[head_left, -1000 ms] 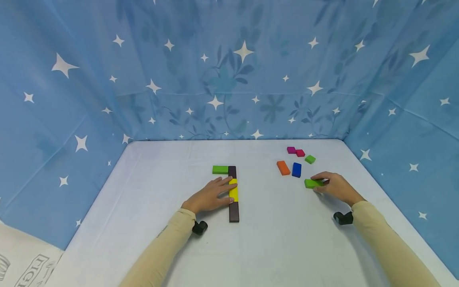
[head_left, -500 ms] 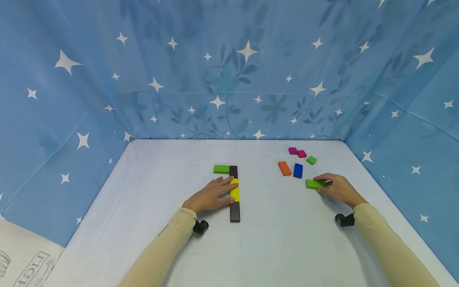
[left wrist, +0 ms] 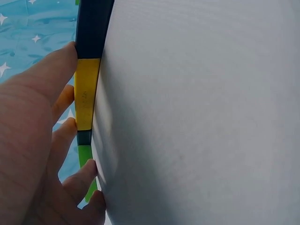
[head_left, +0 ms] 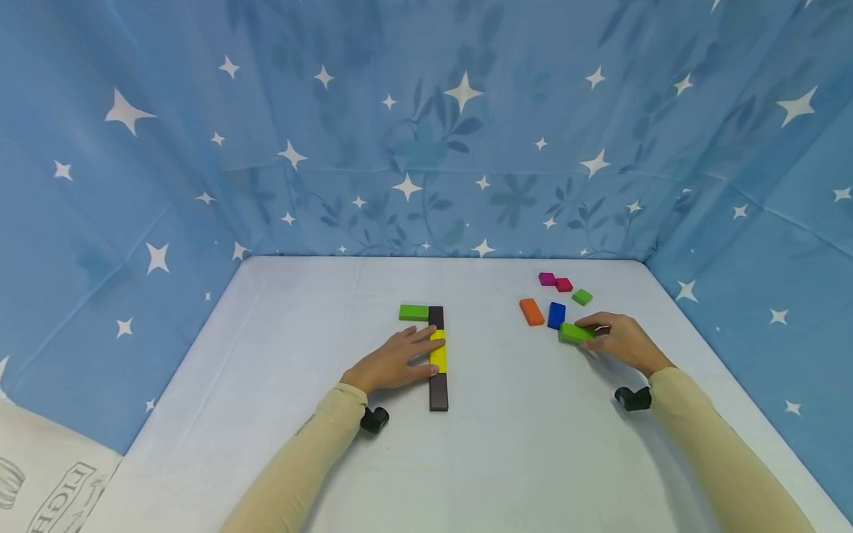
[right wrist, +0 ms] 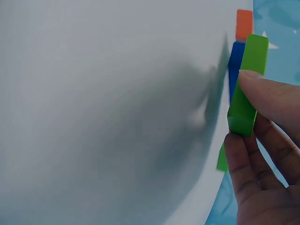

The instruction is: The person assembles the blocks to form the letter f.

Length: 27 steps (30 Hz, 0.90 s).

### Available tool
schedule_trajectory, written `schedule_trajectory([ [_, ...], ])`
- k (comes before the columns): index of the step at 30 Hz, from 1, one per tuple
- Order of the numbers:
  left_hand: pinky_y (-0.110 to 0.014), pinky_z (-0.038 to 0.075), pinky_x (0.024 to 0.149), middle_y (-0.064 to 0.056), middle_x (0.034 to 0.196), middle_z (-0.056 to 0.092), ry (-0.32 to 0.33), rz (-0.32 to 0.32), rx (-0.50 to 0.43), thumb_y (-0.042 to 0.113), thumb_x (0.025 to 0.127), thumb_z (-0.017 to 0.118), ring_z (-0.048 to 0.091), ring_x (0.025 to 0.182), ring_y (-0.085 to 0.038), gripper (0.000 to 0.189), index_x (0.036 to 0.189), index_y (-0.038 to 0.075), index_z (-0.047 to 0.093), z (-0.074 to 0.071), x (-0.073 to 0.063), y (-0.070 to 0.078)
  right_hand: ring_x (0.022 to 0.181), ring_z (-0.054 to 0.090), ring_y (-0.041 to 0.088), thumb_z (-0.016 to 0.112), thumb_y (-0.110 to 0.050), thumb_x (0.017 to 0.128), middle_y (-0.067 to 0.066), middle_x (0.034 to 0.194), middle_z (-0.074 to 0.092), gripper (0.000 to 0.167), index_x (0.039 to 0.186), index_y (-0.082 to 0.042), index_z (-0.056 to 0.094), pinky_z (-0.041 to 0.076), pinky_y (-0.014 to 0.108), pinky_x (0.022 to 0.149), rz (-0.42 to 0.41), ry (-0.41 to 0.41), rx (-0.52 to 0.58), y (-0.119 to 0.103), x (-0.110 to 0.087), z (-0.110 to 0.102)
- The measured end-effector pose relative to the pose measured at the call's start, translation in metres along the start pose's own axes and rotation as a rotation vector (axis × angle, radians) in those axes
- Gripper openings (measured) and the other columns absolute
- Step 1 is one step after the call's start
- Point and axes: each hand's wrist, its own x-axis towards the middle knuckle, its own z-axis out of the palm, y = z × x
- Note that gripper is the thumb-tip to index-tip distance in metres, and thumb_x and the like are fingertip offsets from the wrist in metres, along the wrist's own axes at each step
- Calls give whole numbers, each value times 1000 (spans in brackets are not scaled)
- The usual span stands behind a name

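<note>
My right hand (head_left: 625, 343) pinches a long green block (head_left: 576, 333) between thumb and fingers; the right wrist view shows the block (right wrist: 248, 89) with its shadow on the cloth beside it. In the head view its far corner overlaps the blue block (head_left: 556, 316). My left hand (head_left: 391, 361) lies with spread, extended fingers on the yellow block (head_left: 437, 357). That block sits in a straight column between two dark blocks, one at the far end (head_left: 436, 317) and one at the near end (head_left: 438, 392). Another green block (head_left: 414, 312) adjoins the far dark block's left side.
An orange block (head_left: 532, 312) lies left of the blue one. Behind them are small purple (head_left: 547, 279), pink (head_left: 563, 284) and green (head_left: 582, 297) blocks. A blue starry curtain (head_left: 373, 148) borders the white table (head_left: 300, 296) at the back and sides.
My right hand has moved slightly left and away from me with the green block, which now overlaps the blue one in the head view. The left hand stays on the column.
</note>
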Motion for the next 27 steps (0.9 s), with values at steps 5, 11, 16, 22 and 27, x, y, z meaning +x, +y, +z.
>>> schedule_trajectory([
  [5, -59, 19, 129, 1, 177, 23, 2, -3, -9, 45, 110, 61, 15, 162, -38, 61, 165, 23, 46, -1, 0, -1, 123, 59, 47, 76, -11, 97, 28, 136, 64, 45, 139, 4, 68, 45, 67, 110, -41, 1, 19, -15, 15, 2],
  [11, -58, 17, 129, 2, 177, 21, -7, -14, -5, 46, 110, 60, 14, 163, -37, 61, 166, 25, 45, -1, 0, 0, 119, 62, 45, 78, -10, 95, 25, 131, 65, 42, 135, 3, 71, 51, 63, 106, -113, 12, 20, -33, 33, 8],
  [16, -57, 17, 129, 2, 177, 22, -9, -10, -17, 46, 110, 60, 14, 163, -37, 61, 165, 24, 46, -2, -1, 2, 118, 63, 43, 82, -7, 94, 24, 130, 67, 41, 133, 3, 72, 55, 58, 103, -174, -6, 16, -52, 51, 15],
  [22, -56, 16, 130, 2, 177, 23, -9, -11, -8, 45, 110, 60, 15, 163, -37, 61, 165, 24, 45, -3, -2, 2, 114, 66, 40, 82, -4, 92, 20, 125, 71, 38, 129, 2, 75, 58, 54, 98, -242, -20, 11, -78, 74, 31],
  [27, -57, 19, 129, 3, 177, 24, -11, -26, -14, 45, 110, 61, 15, 163, -36, 60, 165, 25, 47, -4, -1, 3, 113, 65, 38, 80, -6, 93, 19, 126, 71, 37, 129, 0, 75, 57, 54, 99, -260, -53, 30, -95, 91, 48],
])
